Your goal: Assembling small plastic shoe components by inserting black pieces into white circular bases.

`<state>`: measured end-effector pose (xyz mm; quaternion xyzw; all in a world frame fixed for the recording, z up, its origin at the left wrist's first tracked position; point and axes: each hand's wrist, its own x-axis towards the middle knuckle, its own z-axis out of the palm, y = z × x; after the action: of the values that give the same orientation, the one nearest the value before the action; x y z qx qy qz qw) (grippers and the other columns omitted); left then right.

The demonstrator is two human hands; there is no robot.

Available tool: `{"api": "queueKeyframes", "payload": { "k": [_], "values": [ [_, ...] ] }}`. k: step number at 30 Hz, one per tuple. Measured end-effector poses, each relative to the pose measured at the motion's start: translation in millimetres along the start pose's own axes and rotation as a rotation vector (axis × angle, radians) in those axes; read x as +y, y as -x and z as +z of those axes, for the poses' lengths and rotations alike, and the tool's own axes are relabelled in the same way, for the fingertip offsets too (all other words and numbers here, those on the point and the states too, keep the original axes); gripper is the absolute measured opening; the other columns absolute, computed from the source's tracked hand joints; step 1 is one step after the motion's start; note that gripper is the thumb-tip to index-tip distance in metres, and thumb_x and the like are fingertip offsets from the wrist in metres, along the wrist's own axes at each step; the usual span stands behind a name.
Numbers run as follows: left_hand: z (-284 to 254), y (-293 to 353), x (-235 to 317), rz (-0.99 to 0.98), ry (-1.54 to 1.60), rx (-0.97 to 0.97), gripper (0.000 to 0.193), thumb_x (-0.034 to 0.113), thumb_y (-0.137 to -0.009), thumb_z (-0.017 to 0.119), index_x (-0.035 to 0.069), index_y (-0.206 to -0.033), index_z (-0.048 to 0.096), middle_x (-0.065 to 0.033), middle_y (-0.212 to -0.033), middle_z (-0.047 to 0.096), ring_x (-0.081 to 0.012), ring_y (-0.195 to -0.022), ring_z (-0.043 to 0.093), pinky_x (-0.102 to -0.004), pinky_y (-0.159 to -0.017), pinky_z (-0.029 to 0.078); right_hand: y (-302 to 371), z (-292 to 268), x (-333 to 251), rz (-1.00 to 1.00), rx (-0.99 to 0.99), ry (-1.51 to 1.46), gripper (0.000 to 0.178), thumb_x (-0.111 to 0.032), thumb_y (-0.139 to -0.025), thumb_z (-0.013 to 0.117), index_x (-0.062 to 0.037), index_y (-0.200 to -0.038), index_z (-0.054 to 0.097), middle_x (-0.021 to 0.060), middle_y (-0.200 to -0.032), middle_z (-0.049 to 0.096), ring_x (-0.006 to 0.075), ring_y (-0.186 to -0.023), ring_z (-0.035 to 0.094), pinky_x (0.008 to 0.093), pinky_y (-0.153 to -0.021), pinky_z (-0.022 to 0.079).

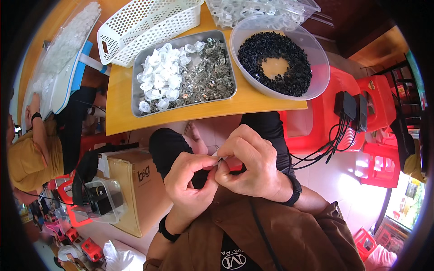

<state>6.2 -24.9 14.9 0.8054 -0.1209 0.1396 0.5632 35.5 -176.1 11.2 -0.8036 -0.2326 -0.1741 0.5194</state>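
My left hand [192,181] and my right hand [252,165] meet in front of my lap, fingertips pinched together. Between them is a tiny part [219,161], partly dark and partly pale; the fingers cover most of it, so its kind does not show. On the table ahead, a metal tray [190,105] carries white translucent plastic pieces [160,74] on its left and small greyish metal-looking bits [205,74] on its right. Beside it, a clear round bowl [322,74] contains many small black pieces [282,54].
A white perforated basket [144,27] and a clear container of plastic parts [260,11] stand at the back. Red stools [316,126] with a black box and cables [346,106] are at right. Left are a cardboard box [140,189] and another person [38,149] beside a tray.
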Motion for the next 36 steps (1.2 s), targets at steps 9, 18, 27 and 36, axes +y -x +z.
{"api": "queueKeyframes", "payload": {
  "k": [9, 18, 27, 36],
  "values": [
    [-1.9, 4.4, -9.6, -0.211, 0.427, 0.038, 0.024, -0.012, -0.086, 0.056, -0.008, -0.109, 0.056, -0.0063, -0.101, 0.05, -0.0126, -0.087, 0.059, -0.0248, -0.08, 0.05, -0.5, 1.0, 3.7, 0.283, -0.066, -0.316, 0.024, 0.003, -0.074, 0.072, -0.0057, -0.095, 0.063, 0.0042, -0.087, 0.055, 0.0098, -0.07, 0.06, 0.0215, -0.054, 0.048],
    [-1.5, 6.4, -13.7, -0.211, 0.471, 0.086, 0.022, -0.013, -0.084, 0.058, -0.008, -0.106, 0.058, -0.0065, -0.1, 0.051, -0.0124, -0.088, 0.059, -0.0243, -0.08, 0.05, 0.6, -1.2, -0.6, 0.341, -0.117, -0.438, 0.022, 0.005, -0.076, 0.069, -0.0044, -0.094, 0.063, 0.0048, -0.09, 0.055, 0.0097, -0.071, 0.059, 0.0204, -0.056, 0.049],
    [-0.4, 11.0, -11.6, -0.198, 0.352, 0.069, 0.02, -0.014, -0.08, 0.06, -0.006, -0.099, 0.06, -0.0077, -0.098, 0.051, -0.0125, -0.085, 0.059, -0.0238, -0.076, 0.052, 3.4, 3.6, 1.9, 0.276, -0.074, -0.379, 0.019, 0.004, -0.076, 0.068, -0.0048, -0.091, 0.062, 0.0054, -0.088, 0.055, 0.0103, -0.067, 0.058, 0.0217, -0.055, 0.048],
    [0.0, 9.0, -6.0, -0.139, 0.268, 0.043, 0.016, -0.015, -0.081, 0.059, -0.006, -0.094, 0.059, -0.006, -0.093, 0.048, -0.012, -0.083, 0.058, -0.0236, -0.076, 0.049, 3.5, 2.2, 1.5, 0.239, -0.055, -0.347, 0.017, 0.002, -0.072, 0.07, -0.0045, -0.085, 0.061, 0.005, -0.083, 0.056, 0.0108, -0.064, 0.058, 0.0218, -0.053, 0.048]
  ]
}}
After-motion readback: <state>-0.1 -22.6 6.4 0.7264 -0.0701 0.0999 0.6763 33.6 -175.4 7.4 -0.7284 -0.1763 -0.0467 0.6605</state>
